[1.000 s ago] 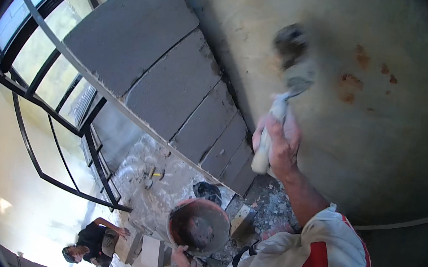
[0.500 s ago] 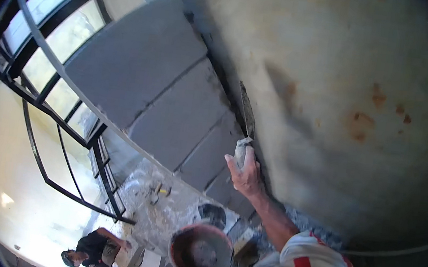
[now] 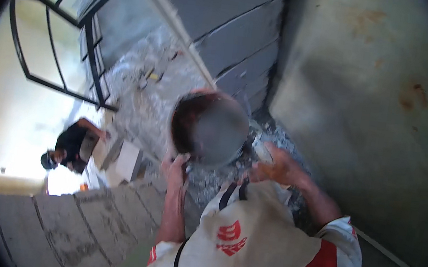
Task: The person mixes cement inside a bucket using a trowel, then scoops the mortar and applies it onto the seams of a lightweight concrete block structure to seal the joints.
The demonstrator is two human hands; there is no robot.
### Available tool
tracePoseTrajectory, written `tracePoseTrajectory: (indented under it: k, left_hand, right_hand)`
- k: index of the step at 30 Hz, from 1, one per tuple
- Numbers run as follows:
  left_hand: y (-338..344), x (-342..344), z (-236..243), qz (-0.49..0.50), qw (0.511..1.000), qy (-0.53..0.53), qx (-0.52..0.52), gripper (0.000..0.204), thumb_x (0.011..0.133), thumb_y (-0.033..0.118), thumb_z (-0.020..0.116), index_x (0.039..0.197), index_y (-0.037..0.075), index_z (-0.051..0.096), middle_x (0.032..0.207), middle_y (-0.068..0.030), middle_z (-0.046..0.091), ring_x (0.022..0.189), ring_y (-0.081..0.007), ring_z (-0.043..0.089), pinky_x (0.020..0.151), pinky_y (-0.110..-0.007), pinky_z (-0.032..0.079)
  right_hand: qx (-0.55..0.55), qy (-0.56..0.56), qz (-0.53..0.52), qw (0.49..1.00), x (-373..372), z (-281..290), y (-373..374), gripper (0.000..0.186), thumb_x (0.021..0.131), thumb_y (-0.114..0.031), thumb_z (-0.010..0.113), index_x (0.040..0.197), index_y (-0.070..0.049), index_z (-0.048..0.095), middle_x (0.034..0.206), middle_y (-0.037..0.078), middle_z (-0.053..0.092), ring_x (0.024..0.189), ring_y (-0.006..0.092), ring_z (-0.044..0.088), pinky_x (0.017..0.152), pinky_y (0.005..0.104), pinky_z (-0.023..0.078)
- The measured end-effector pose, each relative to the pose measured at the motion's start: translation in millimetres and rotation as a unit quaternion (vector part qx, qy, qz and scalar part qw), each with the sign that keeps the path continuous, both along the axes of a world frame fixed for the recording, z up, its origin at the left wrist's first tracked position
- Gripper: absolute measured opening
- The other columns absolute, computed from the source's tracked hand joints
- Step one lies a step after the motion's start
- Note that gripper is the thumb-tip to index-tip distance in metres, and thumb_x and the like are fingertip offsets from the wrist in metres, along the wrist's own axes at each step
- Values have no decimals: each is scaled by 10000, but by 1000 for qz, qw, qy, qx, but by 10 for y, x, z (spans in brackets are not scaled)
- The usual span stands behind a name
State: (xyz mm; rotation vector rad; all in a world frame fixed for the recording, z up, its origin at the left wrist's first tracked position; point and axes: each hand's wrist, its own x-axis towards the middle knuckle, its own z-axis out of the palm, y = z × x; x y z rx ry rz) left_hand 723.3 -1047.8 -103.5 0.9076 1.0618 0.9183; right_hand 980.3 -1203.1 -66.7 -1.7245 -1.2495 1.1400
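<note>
My left hand [image 3: 175,167] is closed on the near left rim of a round bucket [image 3: 177,121], dark reddish inside with blurred grey mortar [image 3: 219,131] in it. To the right of the bucket, my right hand [image 3: 280,165] is closed around the pale, mortar-smeared handle of a trowel [image 3: 262,150]. The trowel's blade cannot be made out clearly now. Ahead stands a grey block wall [image 3: 224,6] with dark joints, meeting a plastered wall [image 3: 354,119] at a corner on the right.
Rubble [image 3: 208,181] covers the floor around the bucket. A black metal frame [image 3: 64,88] stands at left. Below it, a person in dark clothes [image 3: 75,140] crouches by pale blocks [image 3: 128,160]. Another low block wall [image 3: 80,218] runs along the lower left.
My right hand has drawn the trowel down from the gap between block wall and plastered wall to beside the bucket. My view has tilted down, showing both forearms.
</note>
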Motion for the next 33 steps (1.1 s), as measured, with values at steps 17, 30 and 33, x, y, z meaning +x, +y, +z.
tracePoseTrajectory:
  k: [17, 30, 33]
  left_hand:
    - [-346, -573, -216, 44, 983, 0, 176, 579, 659, 2, 519, 1230, -93, 488, 1330, -180, 467, 1226, -246, 448, 1015, -328, 340]
    - [-269, -732, -80, 38, 991, -98, 88, 593, 645, -8, 506, 1234, -85, 504, 1050, -99, 584, 894, -160, 562, 812, -277, 451]
    - [-349, -725, -128, 31, 989, -107, 95, 612, 641, 2, 513, 1246, -89, 496, 1072, -102, 578, 938, -168, 552, 828, -275, 443]
  right_hand:
    - [-160, -81, 246, 953, -1165, -149, 722, 359, 792, -218, 588, 870, 133, 575, 866, 257, 643, 801, 277, 638, 736, 410, 459]
    - [7, -298, 272, 915, -1320, 165, 792, 372, 754, -95, 549, 1071, 88, 484, 823, 296, 623, 802, 445, 626, 691, 497, 504]
    - [12, -338, 315, 887, -1168, 226, 715, 299, 715, -78, 552, 958, 95, 547, 789, 258, 638, 791, 393, 653, 657, 494, 516]
